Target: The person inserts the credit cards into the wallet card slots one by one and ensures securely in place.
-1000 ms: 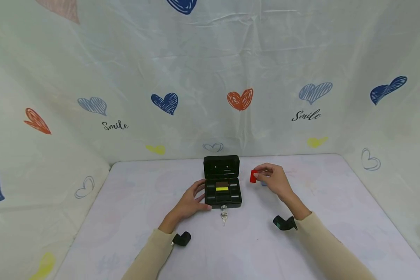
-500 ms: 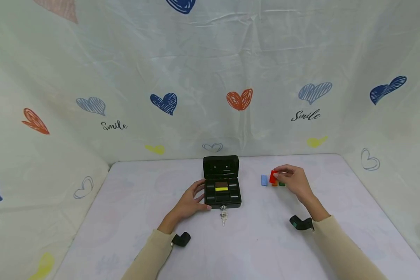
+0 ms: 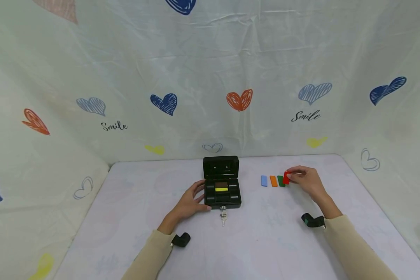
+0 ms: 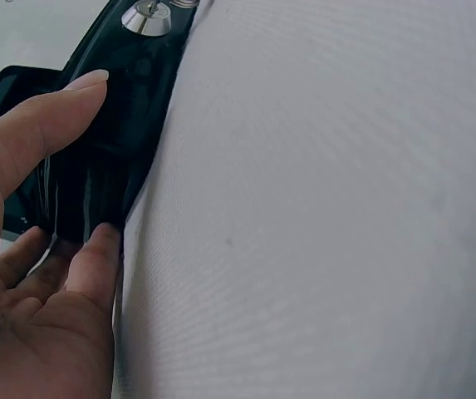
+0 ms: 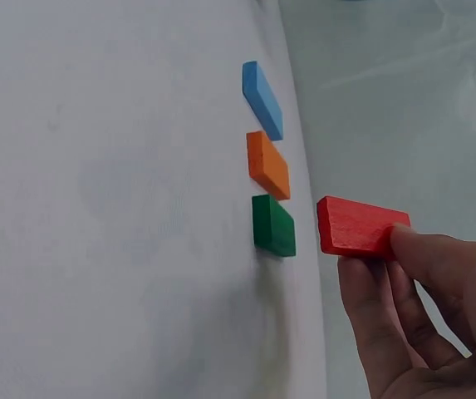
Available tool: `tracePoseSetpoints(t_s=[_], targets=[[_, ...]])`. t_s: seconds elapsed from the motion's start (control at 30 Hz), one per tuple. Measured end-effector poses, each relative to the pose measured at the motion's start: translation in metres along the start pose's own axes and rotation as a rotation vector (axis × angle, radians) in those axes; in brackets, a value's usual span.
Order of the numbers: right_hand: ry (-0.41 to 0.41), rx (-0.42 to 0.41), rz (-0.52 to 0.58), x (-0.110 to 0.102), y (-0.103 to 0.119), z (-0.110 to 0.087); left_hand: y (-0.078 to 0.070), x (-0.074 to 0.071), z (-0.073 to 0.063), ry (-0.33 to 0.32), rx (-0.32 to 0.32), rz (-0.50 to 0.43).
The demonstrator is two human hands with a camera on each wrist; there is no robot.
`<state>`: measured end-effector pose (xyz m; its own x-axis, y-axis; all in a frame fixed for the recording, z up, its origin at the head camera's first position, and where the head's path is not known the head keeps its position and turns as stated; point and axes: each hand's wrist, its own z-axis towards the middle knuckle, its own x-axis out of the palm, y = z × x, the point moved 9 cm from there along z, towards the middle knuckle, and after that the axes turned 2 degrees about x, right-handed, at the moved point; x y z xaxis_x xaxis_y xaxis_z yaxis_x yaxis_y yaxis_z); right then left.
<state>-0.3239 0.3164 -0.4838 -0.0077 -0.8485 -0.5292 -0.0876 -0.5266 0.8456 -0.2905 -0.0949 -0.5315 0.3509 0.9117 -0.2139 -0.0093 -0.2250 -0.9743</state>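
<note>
A smooth red rectangular block [image 3: 286, 179] is pinched between the thumb and fingers of the right hand [image 3: 306, 182]; this grip is narrow, drawn in against the faces of the block. The block is held off the white desk [image 3: 231, 249], and although a dark green rectangular block [image 3: 280, 181] is partly overlapped by it in the head view, the two are shown apart by the right wrist view. The green block is laid at the right end of a row on the desk, with an orange rectangular block [image 3: 273, 181] placed next to it and a light blue rectangular block [image 3: 264, 181] beyond, gaps being left between them. To the left of this row, a glossy black box [image 3: 232, 205] is set, its black lid [image 3: 221, 169] raised at the back. A brown piece [image 3: 221, 184] and a yellow piece [image 3: 221, 189] are contained in the middle of the box, and silver metal keys [image 3: 223, 217] are hung from the lock at its front. The left hand [image 3: 188, 203] is rested against the box; its grip is wide, the thumb being placed at the front left corner and the fingers spread along the left side.
</note>
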Motion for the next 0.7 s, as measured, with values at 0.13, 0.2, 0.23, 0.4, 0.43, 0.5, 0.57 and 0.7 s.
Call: tracePoseSetpoints(t_s=[0.13,0.2,0.23,0.4,0.43,0.5,0.57,0.7], targets=[[0.007,0.01,-0.024,-0.004,-0.008,0.003,0.0,0.0,-0.001,-0.005,-0.013,0.0],[0.012,0.012,-0.031,-0.005,-0.01,0.004,0.0,0.0,-0.001,-0.009,-0.014,-0.003],[0.014,0.015,-0.035,-0.006,-0.012,0.005,0.0,0.0,-0.001,-0.012,-0.017,-0.007],[0.014,0.031,-0.081,-0.008,-0.018,0.009,0.001,0.0,0.0,-0.01,-0.005,-0.013],[0.016,0.036,-0.086,-0.007,-0.019,0.01,0.0,0.0,0.0,-0.01,-0.006,-0.014],[0.027,0.044,-0.084,-0.006,-0.021,0.011,0.0,0.0,0.0,-0.01,-0.008,-0.012],[0.04,0.052,-0.072,-0.005,-0.023,0.012,-0.001,0.0,-0.001,-0.01,-0.011,-0.007],[0.051,0.053,-0.066,-0.003,-0.025,0.015,-0.004,0.0,-0.001,-0.004,0.001,0.014]])
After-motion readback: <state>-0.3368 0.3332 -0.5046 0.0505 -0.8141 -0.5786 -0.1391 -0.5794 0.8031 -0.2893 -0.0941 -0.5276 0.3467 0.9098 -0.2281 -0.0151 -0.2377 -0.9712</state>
